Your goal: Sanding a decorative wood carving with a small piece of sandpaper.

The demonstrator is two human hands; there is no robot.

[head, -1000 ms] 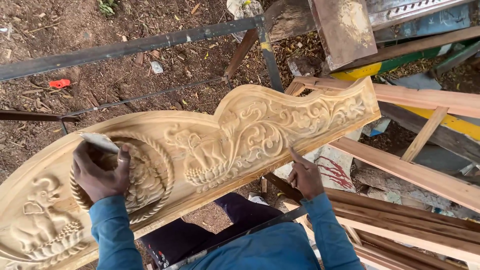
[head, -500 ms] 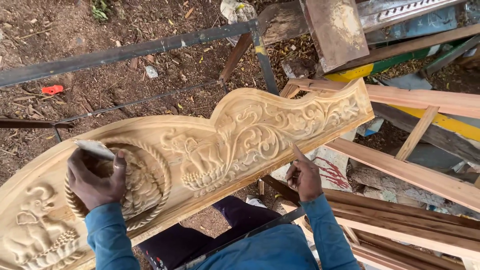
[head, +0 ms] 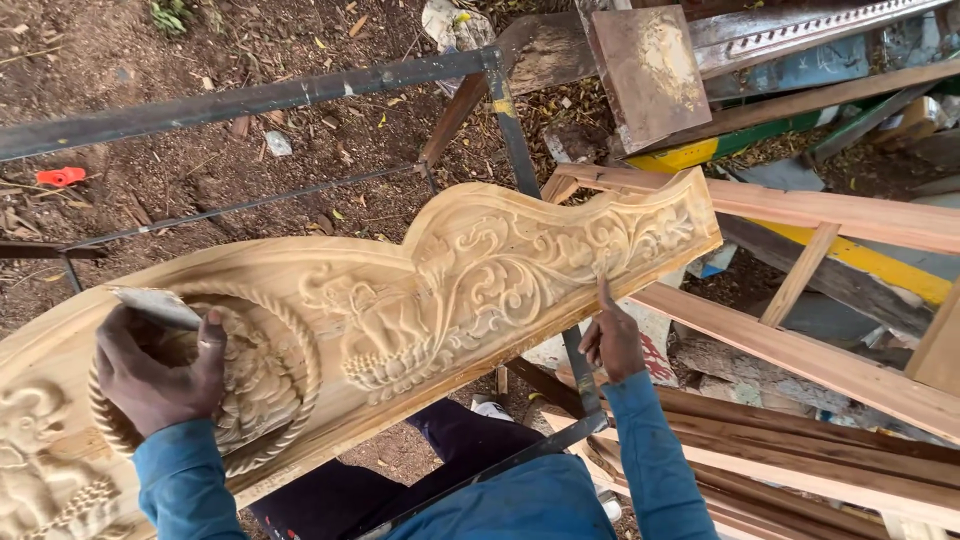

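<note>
A long pale carved wooden panel [head: 470, 270] with scrolls, an animal figure and a rope-edged round medallion runs from lower left to upper right. My left hand [head: 160, 375] rests on the medallion, gripping a small folded sheet of sandpaper [head: 155, 305]. My right hand [head: 612, 340] holds the panel's lower edge on the right, one finger pointing up against the wood. Both arms wear blue sleeves.
A dark metal frame [head: 260, 100] with a vertical post crosses behind the panel. Stacked timber frames and planks [head: 830, 370] lie at right, a brown board [head: 650, 70] above them. Bare soil with leaves and an orange scrap [head: 60, 177] lies at left.
The view has shifted slightly. My left hand has slid a little downward over the medallion with the sandpaper; my right hand stays at the panel's lower edge.
</note>
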